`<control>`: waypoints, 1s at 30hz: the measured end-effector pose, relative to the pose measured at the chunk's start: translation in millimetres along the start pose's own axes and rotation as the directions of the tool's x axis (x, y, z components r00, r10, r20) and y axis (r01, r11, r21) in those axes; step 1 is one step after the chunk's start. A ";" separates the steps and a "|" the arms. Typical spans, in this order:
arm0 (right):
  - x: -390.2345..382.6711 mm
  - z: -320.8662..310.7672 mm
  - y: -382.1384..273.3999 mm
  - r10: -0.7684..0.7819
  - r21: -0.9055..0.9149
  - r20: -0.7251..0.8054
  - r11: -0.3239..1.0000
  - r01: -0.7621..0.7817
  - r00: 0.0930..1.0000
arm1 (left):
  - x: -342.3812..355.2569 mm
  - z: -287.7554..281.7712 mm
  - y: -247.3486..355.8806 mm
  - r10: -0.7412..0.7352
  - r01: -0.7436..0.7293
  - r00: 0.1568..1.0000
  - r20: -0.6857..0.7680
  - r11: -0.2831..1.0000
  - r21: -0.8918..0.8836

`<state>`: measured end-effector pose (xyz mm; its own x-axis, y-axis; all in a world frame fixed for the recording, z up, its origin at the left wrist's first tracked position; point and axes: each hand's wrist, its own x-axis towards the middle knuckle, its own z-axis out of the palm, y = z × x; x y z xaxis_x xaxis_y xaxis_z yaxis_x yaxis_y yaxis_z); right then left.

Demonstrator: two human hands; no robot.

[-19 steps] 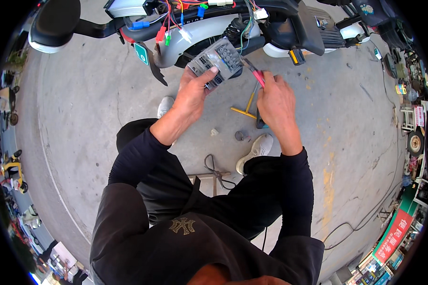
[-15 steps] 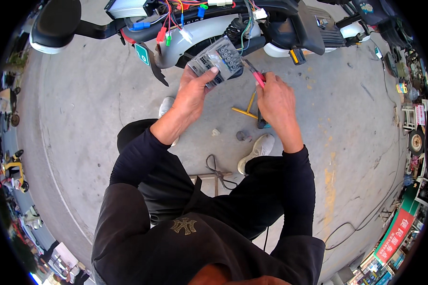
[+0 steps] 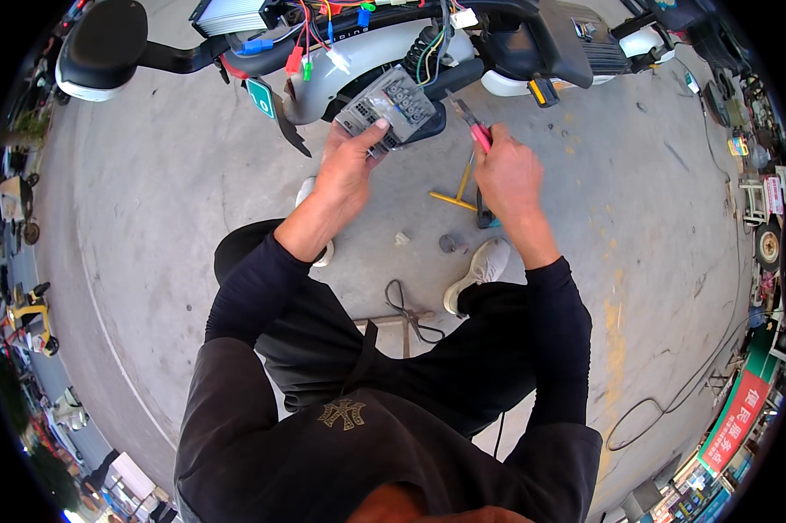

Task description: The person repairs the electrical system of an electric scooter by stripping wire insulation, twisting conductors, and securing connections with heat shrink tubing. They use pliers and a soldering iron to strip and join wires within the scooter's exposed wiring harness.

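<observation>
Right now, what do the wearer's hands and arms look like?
Left hand and right hand: bare, no gloves. Forearms: close-fitting, wrinkled navy-black sleeves, ending short of the wrists. Upper arms: looser, faded charcoal shirt sleeves. No markings visible on either sleeve layer.

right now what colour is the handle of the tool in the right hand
The handle shows pinkish red, best seen in the head view.
</observation>
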<state>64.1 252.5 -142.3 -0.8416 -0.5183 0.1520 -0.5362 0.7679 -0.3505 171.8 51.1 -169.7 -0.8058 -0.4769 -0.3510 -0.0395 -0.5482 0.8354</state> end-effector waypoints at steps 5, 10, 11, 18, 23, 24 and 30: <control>-4.4 -11.3 39.7 -0.018 -0.024 0.009 1.000 0.018 1.000 | 7.3 -10.2 0.2 -0.148 0.149 0.989 0.023 0.988 -0.046; -3.5 1.1 33.4 0.026 0.083 0.164 0.996 -0.040 0.986 | 3.8 -7.5 4.0 -0.189 0.192 0.978 0.084 0.981 -0.019; -3.4 2.4 29.9 -0.006 0.073 0.134 0.997 -0.004 0.991 | 4.2 -7.0 3.5 -0.185 0.188 0.979 0.082 0.982 -0.021; 7.3 2.1 6.0 -0.123 -0.017 0.056 0.992 0.125 0.991 | 5.0 -7.3 5.8 -0.212 0.214 0.975 0.071 0.977 -0.021; 13.3 -0.6 0.2 -0.140 0.020 0.079 0.990 0.139 0.987 | 4.1 -5.6 8.9 -0.207 0.208 0.973 0.101 0.978 0.009; 14.0 -1.4 -0.8 -0.146 0.021 0.075 0.989 0.145 0.986 | 3.1 -4.8 10.0 -0.207 0.206 0.974 0.095 0.978 0.015; 17.4 1.8 -0.5 -0.157 0.017 0.098 0.988 0.156 0.983 | 5.1 -8.7 7.9 -0.206 0.205 0.973 0.108 0.979 0.018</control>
<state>49.9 242.5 -141.2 -0.7368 -0.6665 0.1137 -0.6594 0.6713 -0.3384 172.6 38.3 -168.6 -0.8392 -0.2770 -0.4680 -0.2144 -0.6223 0.7528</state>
